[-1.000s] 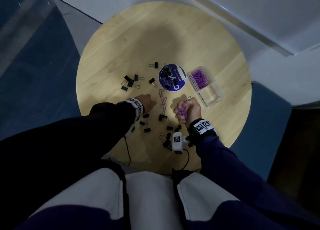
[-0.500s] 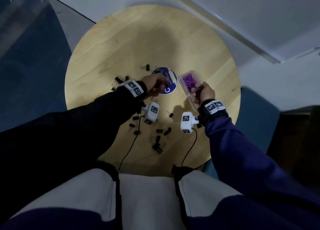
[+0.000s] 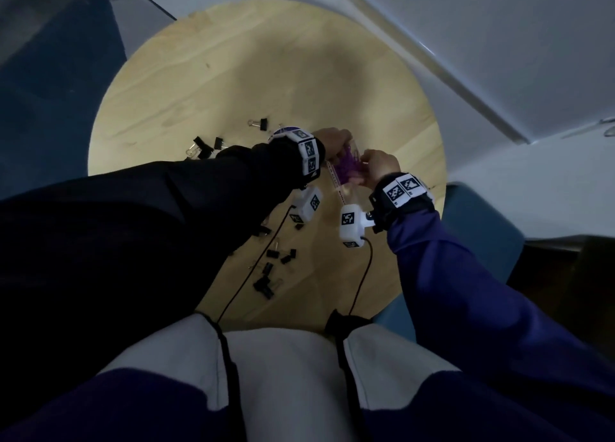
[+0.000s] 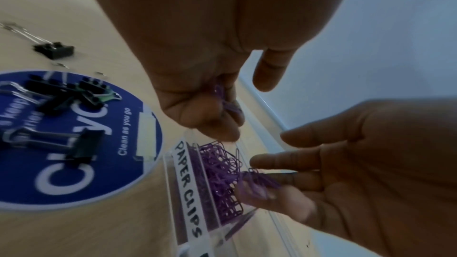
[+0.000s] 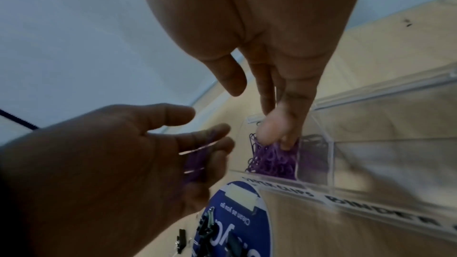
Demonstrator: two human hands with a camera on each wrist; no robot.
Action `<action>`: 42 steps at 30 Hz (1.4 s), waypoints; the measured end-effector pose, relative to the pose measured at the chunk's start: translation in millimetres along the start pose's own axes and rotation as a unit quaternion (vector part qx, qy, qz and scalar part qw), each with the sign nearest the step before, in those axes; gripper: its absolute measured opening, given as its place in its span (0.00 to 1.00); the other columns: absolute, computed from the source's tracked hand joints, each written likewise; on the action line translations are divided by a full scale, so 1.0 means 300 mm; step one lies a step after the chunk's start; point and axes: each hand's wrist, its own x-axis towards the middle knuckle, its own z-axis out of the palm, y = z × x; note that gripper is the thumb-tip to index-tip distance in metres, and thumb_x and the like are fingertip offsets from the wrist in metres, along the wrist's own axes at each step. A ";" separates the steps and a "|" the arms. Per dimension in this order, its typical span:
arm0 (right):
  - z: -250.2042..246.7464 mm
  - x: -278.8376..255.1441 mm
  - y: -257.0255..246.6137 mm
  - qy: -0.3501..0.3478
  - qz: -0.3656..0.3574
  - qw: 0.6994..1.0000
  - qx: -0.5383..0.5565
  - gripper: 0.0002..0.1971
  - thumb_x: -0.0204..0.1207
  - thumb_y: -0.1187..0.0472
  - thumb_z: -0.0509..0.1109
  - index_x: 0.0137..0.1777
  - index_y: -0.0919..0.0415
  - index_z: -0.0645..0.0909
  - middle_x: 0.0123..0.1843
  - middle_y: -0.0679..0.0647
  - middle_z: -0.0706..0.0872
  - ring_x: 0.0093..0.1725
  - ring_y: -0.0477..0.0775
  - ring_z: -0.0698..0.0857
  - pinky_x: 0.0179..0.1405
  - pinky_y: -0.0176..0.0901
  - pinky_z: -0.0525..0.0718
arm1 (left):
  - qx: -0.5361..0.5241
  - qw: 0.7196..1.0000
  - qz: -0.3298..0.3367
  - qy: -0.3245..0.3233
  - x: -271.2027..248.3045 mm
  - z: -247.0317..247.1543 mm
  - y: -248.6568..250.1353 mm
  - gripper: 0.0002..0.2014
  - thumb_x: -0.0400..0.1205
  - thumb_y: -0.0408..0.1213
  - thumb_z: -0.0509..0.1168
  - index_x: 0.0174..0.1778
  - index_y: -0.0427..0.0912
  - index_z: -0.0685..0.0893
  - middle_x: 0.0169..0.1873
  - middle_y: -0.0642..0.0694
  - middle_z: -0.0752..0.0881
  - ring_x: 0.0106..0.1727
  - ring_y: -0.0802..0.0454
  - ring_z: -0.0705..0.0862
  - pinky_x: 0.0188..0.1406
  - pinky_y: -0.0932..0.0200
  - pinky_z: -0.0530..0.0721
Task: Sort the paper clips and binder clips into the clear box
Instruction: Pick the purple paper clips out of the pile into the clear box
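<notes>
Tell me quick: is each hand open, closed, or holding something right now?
Left hand: fingers curled round a few purple paper clips.
Right hand: fingertips pinching more paper clips at the clear box.

A round table [image 3: 233, 75] of pale wood fills the middle of the head view, with dark blue floor [image 3: 50, 85] to its left and a white wall [image 3: 482, 42] beyond it on the right. A blue seat [image 3: 479, 231] stands at its right edge. On the wood lies a round blue disc [image 4: 74, 187] printed "Clean as you go". Thin black cables [image 3: 361, 285] trail to the near edge.
</notes>
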 end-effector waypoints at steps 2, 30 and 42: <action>-0.010 -0.012 -0.008 0.001 0.002 0.999 0.034 0.17 0.77 0.65 0.69 0.64 0.71 0.77 0.54 0.66 0.86 0.48 0.65 0.87 0.52 0.56 0.87 | 0.013 1.000 0.010 -0.002 0.030 0.033 0.006 0.19 0.87 0.50 0.53 0.35 0.42 0.74 0.41 0.40 0.80 0.41 0.44 0.79 0.44 0.54 0.76; 0.010 -0.058 0.156 0.065 -0.144 0.811 -0.564 0.15 0.81 0.55 0.65 0.61 0.63 0.82 0.59 0.61 0.86 0.59 0.62 0.85 0.54 0.48 0.80 | 0.382 0.906 0.110 0.145 -0.047 -0.124 -0.391 0.13 0.83 0.47 0.62 0.55 0.42 0.85 0.54 0.42 0.87 0.55 0.41 0.85 0.54 0.51 0.85; 0.014 0.000 0.123 -0.006 -0.154 0.750 -0.644 0.13 0.82 0.63 0.62 0.62 0.70 0.80 0.64 0.64 0.82 0.62 0.64 0.83 0.55 0.51 0.82 | 0.467 0.862 0.156 0.118 0.059 0.018 -0.400 0.12 0.83 0.41 0.62 0.62 0.45 0.76 0.62 0.40 0.75 0.61 0.37 0.77 0.53 0.45 0.78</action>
